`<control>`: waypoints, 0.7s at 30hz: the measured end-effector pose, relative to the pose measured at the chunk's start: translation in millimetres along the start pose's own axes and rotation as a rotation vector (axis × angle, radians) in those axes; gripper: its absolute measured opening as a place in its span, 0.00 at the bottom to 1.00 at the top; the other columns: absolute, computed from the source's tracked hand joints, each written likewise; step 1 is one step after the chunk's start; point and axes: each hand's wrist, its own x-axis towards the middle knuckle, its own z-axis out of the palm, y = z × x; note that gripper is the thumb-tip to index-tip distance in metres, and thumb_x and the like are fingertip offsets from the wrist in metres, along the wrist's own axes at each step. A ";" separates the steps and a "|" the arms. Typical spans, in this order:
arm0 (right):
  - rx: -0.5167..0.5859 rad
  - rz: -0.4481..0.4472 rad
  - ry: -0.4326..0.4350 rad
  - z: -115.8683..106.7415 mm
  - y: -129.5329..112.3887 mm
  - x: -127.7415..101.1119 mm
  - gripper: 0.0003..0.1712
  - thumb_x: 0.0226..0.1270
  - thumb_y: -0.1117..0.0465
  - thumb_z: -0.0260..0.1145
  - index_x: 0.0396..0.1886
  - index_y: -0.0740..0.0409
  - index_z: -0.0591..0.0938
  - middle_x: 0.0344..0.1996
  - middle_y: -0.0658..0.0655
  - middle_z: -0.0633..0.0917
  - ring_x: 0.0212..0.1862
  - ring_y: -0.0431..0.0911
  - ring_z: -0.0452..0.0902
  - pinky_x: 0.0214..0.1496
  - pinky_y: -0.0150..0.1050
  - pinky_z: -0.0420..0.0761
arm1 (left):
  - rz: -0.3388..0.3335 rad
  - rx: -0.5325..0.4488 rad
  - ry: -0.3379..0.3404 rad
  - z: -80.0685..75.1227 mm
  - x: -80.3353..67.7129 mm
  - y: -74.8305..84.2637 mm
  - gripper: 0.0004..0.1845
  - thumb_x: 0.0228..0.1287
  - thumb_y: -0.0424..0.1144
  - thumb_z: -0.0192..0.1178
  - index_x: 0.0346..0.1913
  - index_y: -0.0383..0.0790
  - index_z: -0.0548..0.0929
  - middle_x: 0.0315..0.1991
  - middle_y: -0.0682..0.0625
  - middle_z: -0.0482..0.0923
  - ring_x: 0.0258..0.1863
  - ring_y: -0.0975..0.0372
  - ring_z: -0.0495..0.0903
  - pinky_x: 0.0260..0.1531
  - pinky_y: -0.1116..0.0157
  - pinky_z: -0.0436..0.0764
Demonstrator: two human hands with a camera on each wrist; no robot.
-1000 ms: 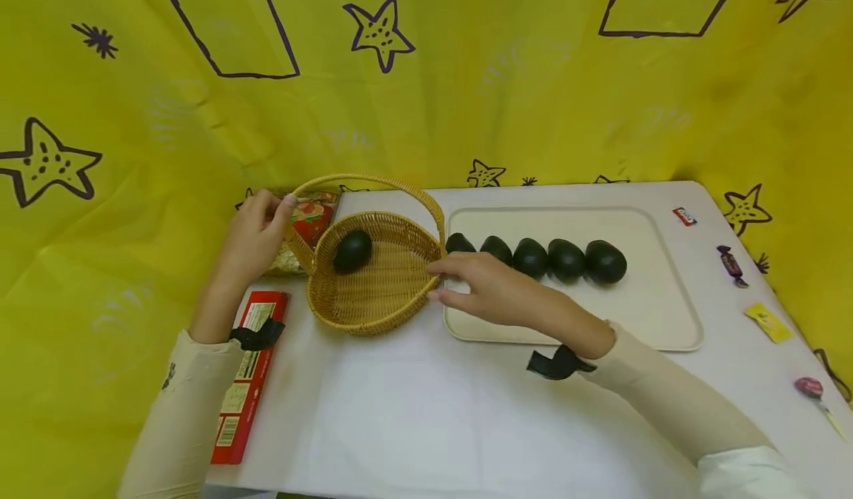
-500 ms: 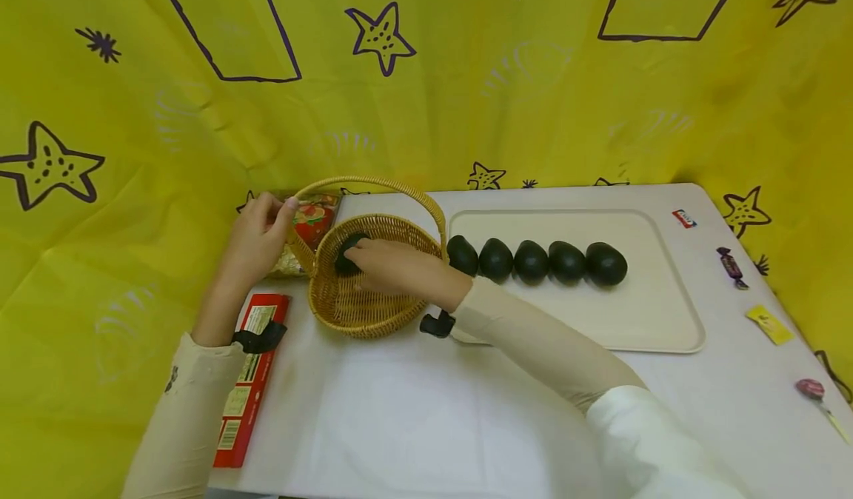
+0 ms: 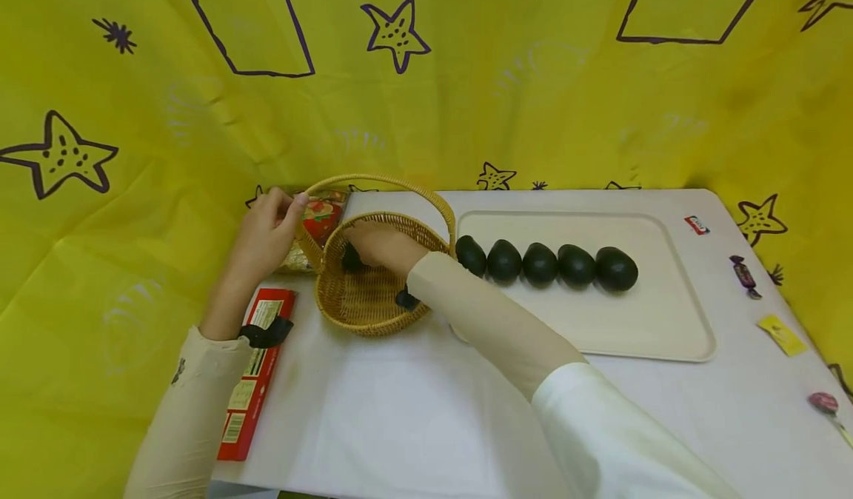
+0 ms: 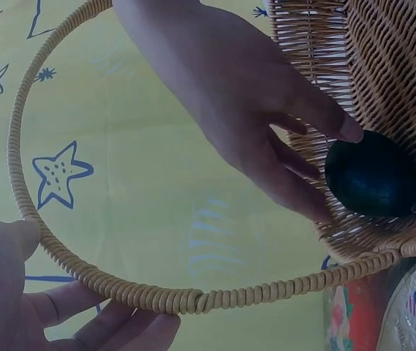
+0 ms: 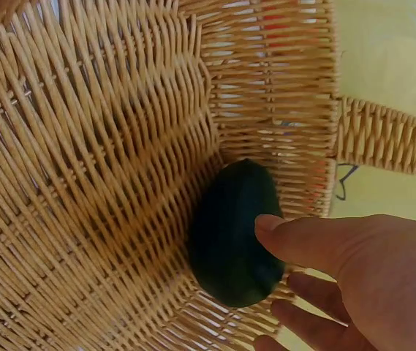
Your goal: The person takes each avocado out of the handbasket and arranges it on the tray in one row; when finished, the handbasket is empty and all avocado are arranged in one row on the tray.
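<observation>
A heart-shaped wicker basket (image 3: 365, 326) stands on the white table with its arched handle (image 3: 393, 183) upright. My left hand (image 3: 265, 229) holds the left side of that handle between thumb and fingers. Inside the basket, at its far left wall, lies a dark green avocado (image 5: 237, 234). My right hand (image 3: 383, 246) reaches in over it; the thumb rests on the avocado and the fingers curl down its wall side, partly hidden. Several more avocados (image 3: 540, 264) stand in a row on a cream tray (image 3: 656, 329) to the right of the basket.
Behind the left hand lies a shiny food packet (image 3: 323, 214). A red box (image 3: 256, 373) lies along the table's left side. Small wrapped sweets (image 3: 745, 275) and a lollipop (image 3: 823, 403) lie near the right edge. A yellow patterned cloth (image 3: 453, 114) hangs behind.
My right hand has moved left from the basket's right rim, into the basket and onto the avocado at its far left. The left hand stays on the handle.
</observation>
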 end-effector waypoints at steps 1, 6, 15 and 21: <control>0.005 0.005 -0.006 0.4 1.2 1.5 0.33 0.85 0.65 0.55 0.84 0.52 0.62 0.80 0.57 0.67 0.81 0.50 0.61 0.81 0.43 0.62 | 0.000 -0.004 -0.002 0.3 0.3 0.0 0.30 0.84 0.60 0.44 0.47 0.31 0.74 0.47 0.36 0.74 0.45 0.46 0.71 0.45 0.52 0.68; 0.030 0.000 -0.011 4.4 6.5 5.5 0.30 0.84 0.68 0.55 0.81 0.53 0.67 0.77 0.57 0.71 0.78 0.51 0.66 0.78 0.43 0.67 | 0.002 -0.013 -0.004 1.7 -0.1 -0.6 0.30 0.85 0.59 0.44 0.46 0.31 0.74 0.47 0.35 0.74 0.45 0.46 0.71 0.45 0.51 0.69; 0.035 0.050 0.016 11.0 9.7 -1.4 0.26 0.78 0.53 0.68 0.70 0.58 0.79 0.66 0.60 0.81 0.66 0.52 0.79 0.66 0.43 0.80 | -0.009 -0.009 -0.013 4.2 0.7 -1.2 0.30 0.84 0.61 0.44 0.46 0.32 0.73 0.46 0.36 0.71 0.44 0.47 0.69 0.44 0.52 0.67; 0.125 0.017 0.019 15.6 7.1 -2.2 0.43 0.79 0.44 0.65 0.83 0.56 0.61 0.77 0.64 0.69 0.75 0.55 0.70 0.73 0.46 0.75 | 0.001 -0.021 0.008 3.7 2.0 -0.9 0.29 0.85 0.59 0.44 0.46 0.31 0.73 0.45 0.37 0.70 0.44 0.48 0.68 0.43 0.52 0.66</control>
